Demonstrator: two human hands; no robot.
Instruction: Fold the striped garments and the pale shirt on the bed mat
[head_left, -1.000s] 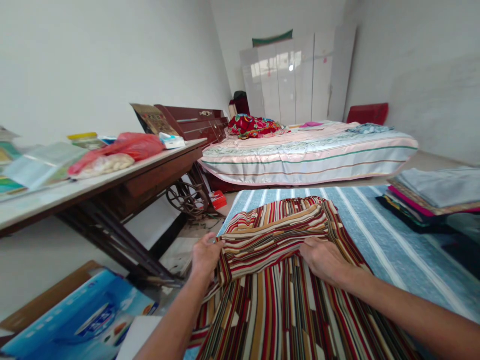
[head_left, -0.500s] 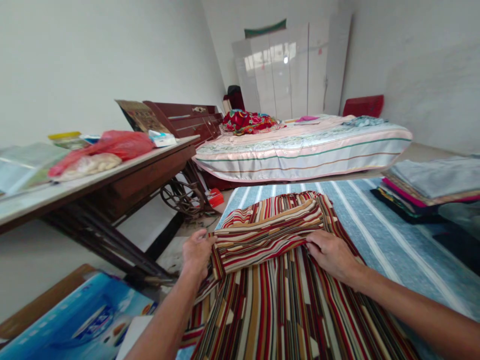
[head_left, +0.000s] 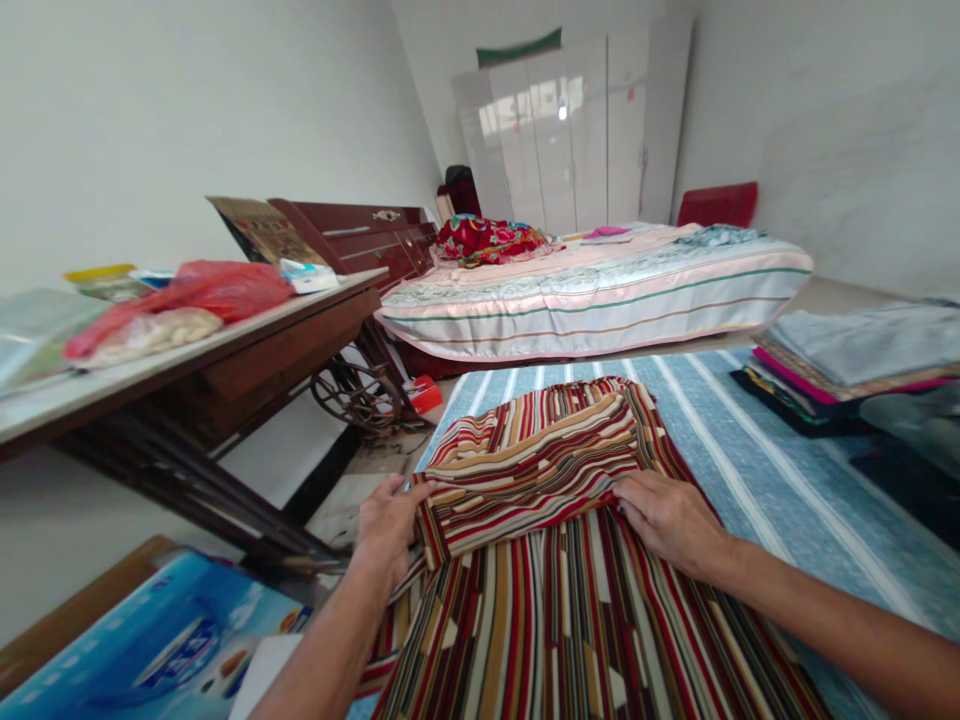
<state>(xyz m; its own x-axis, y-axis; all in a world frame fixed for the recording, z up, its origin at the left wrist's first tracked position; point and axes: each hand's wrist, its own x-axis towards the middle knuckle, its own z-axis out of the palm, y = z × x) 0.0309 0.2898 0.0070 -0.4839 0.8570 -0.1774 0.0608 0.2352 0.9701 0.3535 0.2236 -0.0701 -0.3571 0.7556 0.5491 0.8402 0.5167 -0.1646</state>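
A striped shirt (head_left: 540,620) in red, tan, black and cream lies spread over a blue-and-white striped bed sheet. One of its sleeves (head_left: 525,475) is laid across the upper part, its stripes running sideways. At the cuff, on the left end of this sleeve, my left hand (head_left: 386,525) has thumb and fingers closed on the cloth. My right hand (head_left: 667,515) pinches the lower edge of the sleeve near its right end. Part of another striped fold shows under my left wrist.
A stack of folded clothes (head_left: 847,360) sits on the sheet (head_left: 720,440) at right. To the left stands a sewing-machine table (head_left: 300,325) bearing a red plastic bag (head_left: 232,290). Below it is a blue box (head_left: 165,640). A made bed (head_left: 600,310) and a wardrobe (head_left: 555,150) stand beyond.
Both hands keep their hold, and the sleeve stays across the shirt with its cloth slightly shifted. The camera view has moved a little, so the room appears slightly further left.
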